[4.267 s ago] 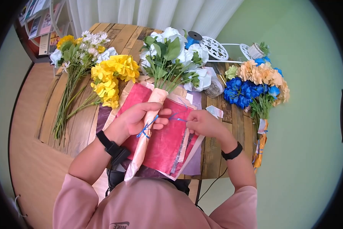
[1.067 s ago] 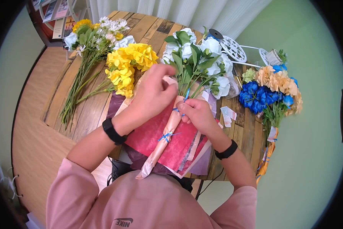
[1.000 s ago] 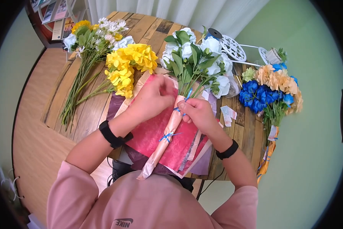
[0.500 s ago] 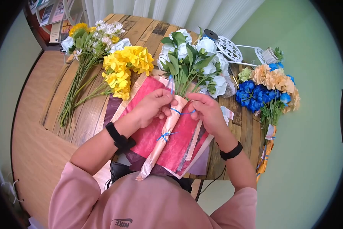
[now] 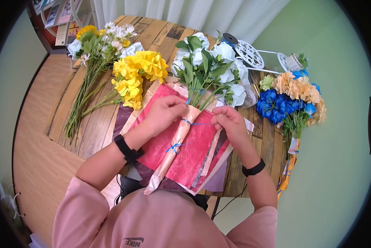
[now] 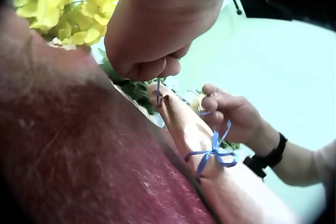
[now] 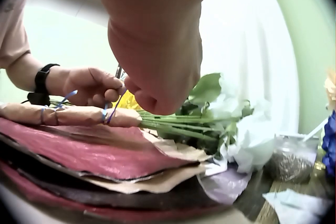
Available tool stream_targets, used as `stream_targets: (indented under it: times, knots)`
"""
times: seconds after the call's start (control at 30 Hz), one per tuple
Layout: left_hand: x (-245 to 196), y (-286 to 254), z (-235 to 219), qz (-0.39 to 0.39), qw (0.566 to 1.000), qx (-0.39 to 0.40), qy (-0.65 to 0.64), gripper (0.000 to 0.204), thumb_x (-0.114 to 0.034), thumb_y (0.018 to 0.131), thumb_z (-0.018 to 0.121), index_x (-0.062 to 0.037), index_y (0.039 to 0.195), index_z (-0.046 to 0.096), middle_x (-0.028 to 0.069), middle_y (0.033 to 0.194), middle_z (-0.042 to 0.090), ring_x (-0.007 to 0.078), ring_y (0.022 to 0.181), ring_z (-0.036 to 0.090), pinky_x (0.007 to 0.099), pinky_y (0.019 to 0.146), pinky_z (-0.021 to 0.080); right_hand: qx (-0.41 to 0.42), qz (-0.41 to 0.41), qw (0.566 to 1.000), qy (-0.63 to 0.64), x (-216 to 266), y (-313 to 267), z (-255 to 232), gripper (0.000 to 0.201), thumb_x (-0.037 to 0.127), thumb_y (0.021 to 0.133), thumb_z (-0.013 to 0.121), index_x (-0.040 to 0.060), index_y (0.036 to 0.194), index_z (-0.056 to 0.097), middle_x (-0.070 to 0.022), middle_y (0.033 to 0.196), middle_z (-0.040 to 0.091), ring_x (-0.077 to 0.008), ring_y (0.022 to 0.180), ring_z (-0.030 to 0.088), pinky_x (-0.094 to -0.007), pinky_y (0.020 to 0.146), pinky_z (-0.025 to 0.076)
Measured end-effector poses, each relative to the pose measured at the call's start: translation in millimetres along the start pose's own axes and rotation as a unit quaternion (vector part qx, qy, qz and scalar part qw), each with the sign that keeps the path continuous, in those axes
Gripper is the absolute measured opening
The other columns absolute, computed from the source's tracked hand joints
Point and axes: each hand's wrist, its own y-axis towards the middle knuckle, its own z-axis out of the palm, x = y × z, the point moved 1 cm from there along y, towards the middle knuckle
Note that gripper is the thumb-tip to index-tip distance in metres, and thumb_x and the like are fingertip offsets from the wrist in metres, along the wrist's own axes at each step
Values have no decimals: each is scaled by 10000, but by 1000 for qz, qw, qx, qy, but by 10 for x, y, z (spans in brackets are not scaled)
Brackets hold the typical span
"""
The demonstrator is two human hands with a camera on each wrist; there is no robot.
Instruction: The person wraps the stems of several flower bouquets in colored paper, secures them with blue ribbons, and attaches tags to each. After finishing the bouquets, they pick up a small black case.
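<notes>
A bouquet of white flowers [image 5: 224, 51] lies across the stacked sheets, its stems rolled in pale peach paper [image 5: 162, 167]. A blue bow [image 5: 174, 147] is tied around the middle of the roll. Nearer the flowers, a second blue ribbon [image 5: 202, 124] loops around the paper's upper end. On the roll's left side my left hand [image 5: 165, 115] pinches one end of this ribbon, which shows below the fingertips in the left wrist view. My right hand [image 5: 231, 125] pinches the other end, drawn out nearly straight to the right.
Red wrapping sheets [image 5: 193, 159] lie under the roll. Yellow flowers [image 5: 129, 74] and mixed long stems [image 5: 82, 93] lie left. On the right are a blue and peach bouquet [image 5: 272, 105], a glass jar [image 7: 290, 161], a ribbon spool [image 5: 230, 39] and a white metal stand [image 5: 250, 56].
Earlier my left hand supported the roll, which had one ribbon around it. Later it came down from beside the flowers. My right hand has moved right from the roll, stretching the upper ribbon.
</notes>
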Motion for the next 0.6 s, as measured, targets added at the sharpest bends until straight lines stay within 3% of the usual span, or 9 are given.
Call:
stream_targets:
  times: [0.03,0.1,0.17,0.2,0.3,0.33,0.4,0.57,0.6]
  knots:
    - [16,15,68,91,992,32,86,142,-137,925,623,-31,1009,663,14,836,666,110,699,599,251,595,475,-7,-43,998,-39,75,-18,68,200,80,938,531,-1,1101,612,-50,854,659,-90,750,607,-223,697,489]
    - [-50,6,179,108,981,49,152,157,-118,918,637,-4,1017,682,68,859,688,126,757,636,272,650,503,4,-79,994,-76,186,-49,222,219,75,942,532,-7,1130,610,-59,896,671,-100,793,623,-230,732,499]
    - [-172,-54,299,146,938,78,305,162,-145,882,638,-21,968,699,153,816,693,230,727,680,330,655,518,13,-116,987,-114,250,-56,334,239,69,947,533,-12,1159,608,-68,938,683,-110,836,640,-237,768,510]
    - [-173,-71,320,172,915,96,353,168,-166,923,644,-41,1030,677,137,799,656,130,720,628,291,649,483,18,-131,980,-147,272,-34,380,245,58,944,532,-15,1167,604,-72,950,687,-111,846,643,-243,767,513]
    - [-129,-77,307,278,866,125,396,184,-188,935,638,-32,1024,677,103,793,658,111,708,605,290,644,482,16,-135,977,-166,297,27,460,256,54,937,542,-17,1176,600,-83,954,693,-118,846,650,-251,751,518]
    - [-119,-73,286,276,867,126,396,184,-188,935,638,-32,1024,677,103,793,658,111,708,605,290,644,482,12,-123,980,-153,298,29,483,262,62,932,554,-17,1177,600,-90,947,696,-123,837,654,-253,737,519]
    - [-89,-27,221,91,946,143,278,214,-208,961,608,-17,1032,671,55,812,650,85,739,576,277,660,478,-22,-136,977,-163,354,6,533,256,78,920,573,-21,1153,611,-91,917,696,-130,819,656,-257,729,520]
    - [-3,-7,178,74,976,144,143,250,-232,982,579,-2,1010,673,-5,793,618,66,738,540,262,651,465,-29,-124,944,-303,301,1,369,298,139,888,621,-42,1124,608,-94,859,694,-144,754,644,-264,695,515]
    - [-25,-16,182,66,979,141,131,257,-237,980,581,-1,981,681,-16,748,607,62,704,529,264,625,460,19,-39,948,-316,304,-17,334,306,149,892,626,-45,1127,606,-72,867,681,-113,745,618,-252,681,501]
